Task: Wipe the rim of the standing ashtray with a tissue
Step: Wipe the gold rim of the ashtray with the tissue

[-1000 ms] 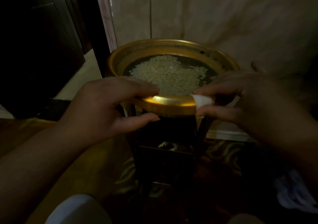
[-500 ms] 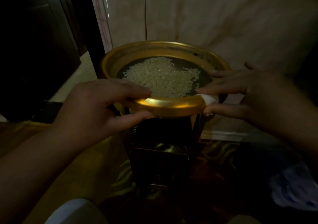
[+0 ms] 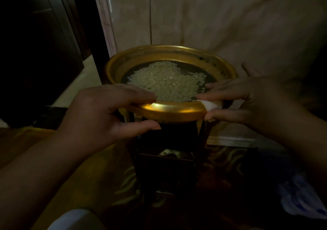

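The standing ashtray has a round gold rim point(image 3: 169, 112) and a bowl filled with pale gravel point(image 3: 168, 81), set on a dark stand point(image 3: 166, 160). My left hand point(image 3: 99, 113) clamps the near-left part of the rim, fingers on top and thumb underneath. My right hand point(image 3: 247, 104) pinches a small white tissue point(image 3: 211, 105) around the near-right part of the rim, fingers above and thumb below. Most of the tissue is hidden by the fingers.
A pale marble wall point(image 3: 221, 21) rises right behind the ashtray, with a white baseboard point(image 3: 233, 139) at the floor. A dark door or cabinet point(image 3: 35, 44) stands at the left. Patterned carpet point(image 3: 223, 160) lies below, and blue-white cloth point(image 3: 300, 199) at the lower right.
My right hand with the tissue has slid rightward along the near rim. My left hand has kept its grip on the rim.
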